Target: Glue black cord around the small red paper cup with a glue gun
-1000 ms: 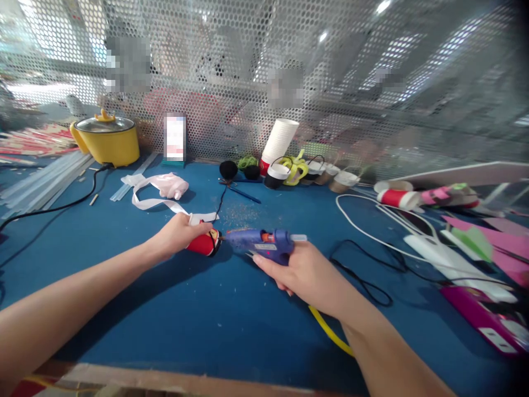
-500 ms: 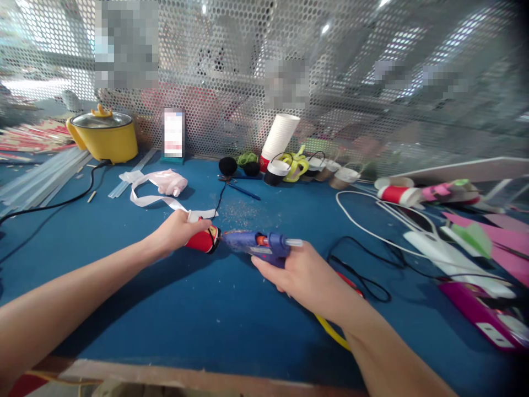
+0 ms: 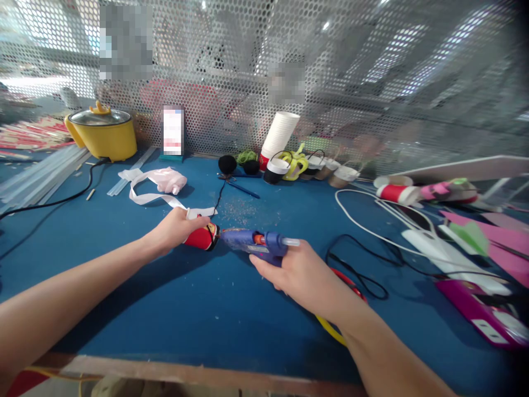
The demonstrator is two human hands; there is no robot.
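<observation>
My left hand (image 3: 178, 227) is closed around a red paper cup (image 3: 199, 237) lying on its side, its dark-banded end facing right. A strand of black yarn (image 3: 220, 197) runs from the cup back to a black yarn ball (image 3: 227, 164). In my right hand (image 3: 303, 273) is a blue hot glue gun (image 3: 256, 243), a clear glue stick (image 3: 291, 242) poking out of its rear. The gun's nozzle points left and is at or very near the cup's dark end; contact cannot be made out. My fingers hide part of the cup and the gun's handle.
A pale pink ribbon roll (image 3: 167, 180) lies behind my left hand. Further back stand a yellow electric pot (image 3: 109, 138), a phone (image 3: 172, 131) and stacked white cups (image 3: 282, 132). Small decorated cups (image 3: 276, 171), cables (image 3: 359, 270) and a magenta power strip (image 3: 475, 314) spread to the right.
The whole view has shifted very slightly. Both hands keep their hold on the cup and the glue gun, with the nozzle still at the cup's dark end.
</observation>
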